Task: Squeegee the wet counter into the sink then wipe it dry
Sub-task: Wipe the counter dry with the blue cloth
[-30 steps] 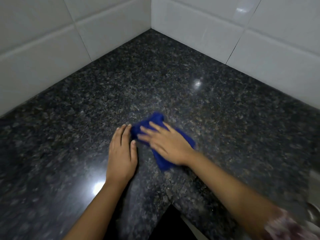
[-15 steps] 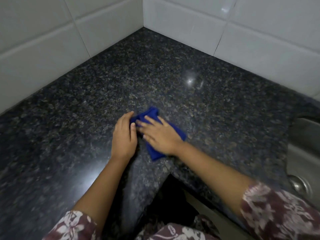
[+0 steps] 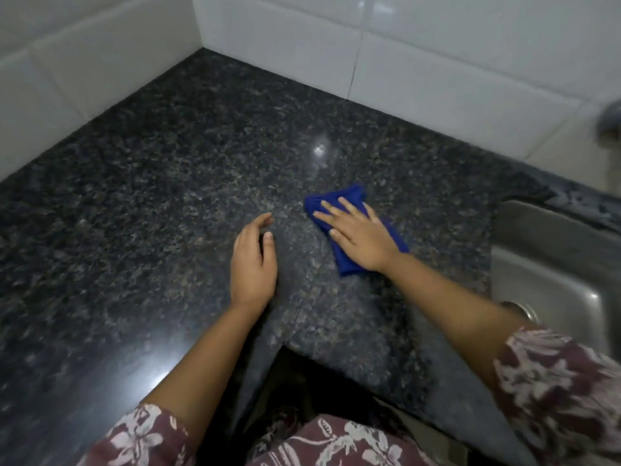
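Note:
A dark speckled granite counter (image 3: 174, 169) fills the corner. A crumpled blue cloth (image 3: 349, 200) lies on it, right of centre. My right hand (image 3: 361, 232) presses flat on the cloth with fingers spread, covering its middle. My left hand (image 3: 253, 264) rests on the bare counter to the left of the cloth, apart from it, fingers slightly curled and holding nothing. A steel sink (image 3: 551, 264) is set into the counter at the right, a short way from the cloth. No squeegee is in view.
White tiled walls (image 3: 285, 42) close the counter at the back and left. The counter's inner front corner (image 3: 285, 344) sits just before my body. A blurred grey tap part (image 3: 610, 124) shows at the far right above the sink.
My right hand has slid the cloth to the right, toward the sink. My left hand has come off the cloth and stays on the counter. The view has shifted right, showing more sink.

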